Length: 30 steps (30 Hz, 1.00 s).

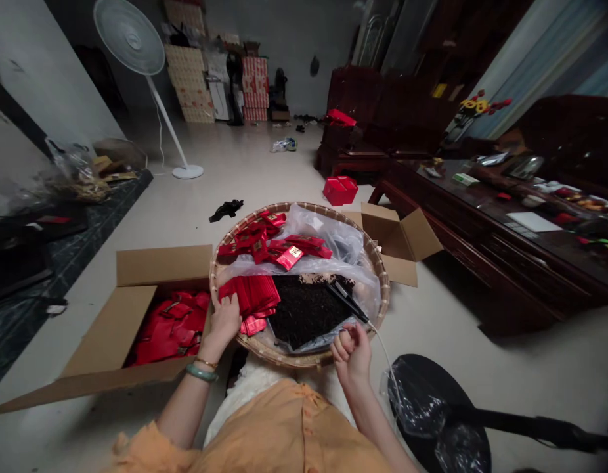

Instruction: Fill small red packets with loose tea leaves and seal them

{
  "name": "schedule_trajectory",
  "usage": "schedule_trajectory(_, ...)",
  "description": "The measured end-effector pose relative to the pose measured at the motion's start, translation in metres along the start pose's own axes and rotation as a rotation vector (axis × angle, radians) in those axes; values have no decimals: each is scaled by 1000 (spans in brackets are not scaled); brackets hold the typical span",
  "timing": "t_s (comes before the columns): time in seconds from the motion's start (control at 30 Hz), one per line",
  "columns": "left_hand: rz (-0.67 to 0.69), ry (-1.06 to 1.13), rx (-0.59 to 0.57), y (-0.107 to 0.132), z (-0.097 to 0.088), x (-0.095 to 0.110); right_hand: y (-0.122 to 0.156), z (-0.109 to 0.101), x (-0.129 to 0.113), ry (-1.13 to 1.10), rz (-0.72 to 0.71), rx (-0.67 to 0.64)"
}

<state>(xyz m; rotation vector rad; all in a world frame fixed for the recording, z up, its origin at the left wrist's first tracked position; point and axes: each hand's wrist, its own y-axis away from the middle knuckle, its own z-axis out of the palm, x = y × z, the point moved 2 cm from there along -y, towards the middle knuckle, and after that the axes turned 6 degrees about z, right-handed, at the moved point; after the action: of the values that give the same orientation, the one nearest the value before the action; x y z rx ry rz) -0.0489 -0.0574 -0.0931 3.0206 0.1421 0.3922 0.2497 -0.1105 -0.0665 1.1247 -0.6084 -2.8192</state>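
Note:
A round woven bamboo tray (385,289) rests in front of my lap. My left hand (226,318) reaches over its left rim, fingers extended and touching a fanned stack of red foil packets (252,293). Beside that stack, dark loose tea leaves (304,312) lie on clear plastic. A black tong-shaped tool (350,302) with a white cord lies on the right of the leaves. My right hand (352,348) hovers at the near right rim, just below the tool, its fingers curled in with nothing visible in them. More red packets (289,253), apparently filled, lie on a plastic bag (324,230) at the tray's far side.
Left of the tray, an open cardboard box (102,328) holds many red packets. Another open box (402,236) stands behind right. A black round base (432,407) with plastic wrap is at lower right. A wooden table (481,223) runs along the right; a white fan (186,171) stands farther back.

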Motion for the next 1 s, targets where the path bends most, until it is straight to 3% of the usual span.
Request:
schedule_trajectory(0.1, 92, -73, -128, -6, 0, -5, -8, -9, 10, 34, 20, 81)
schedule_trajectory(0.23, 140, -21, -215, -9, 2, -8, -6, -15, 20, 97, 40, 144)
schedule_trajectory(0.5, 210, 0, -47, -11, 14, -6, 3, -4, 14, 96, 52, 51)
schedule_trajectory(0.8, 276, 38, -114, -17, 11, -16, 0, -3, 17, 179, 88, 8)
schedule_trajectory(0.9, 299, 17, -86, -13, 7, -11, -1, -3, 18, 154, 137, -10)
schedule_trajectory(1.0, 235, -81, -33, -4, 3, 2, -3, -3, 16, 88, 168, -51)
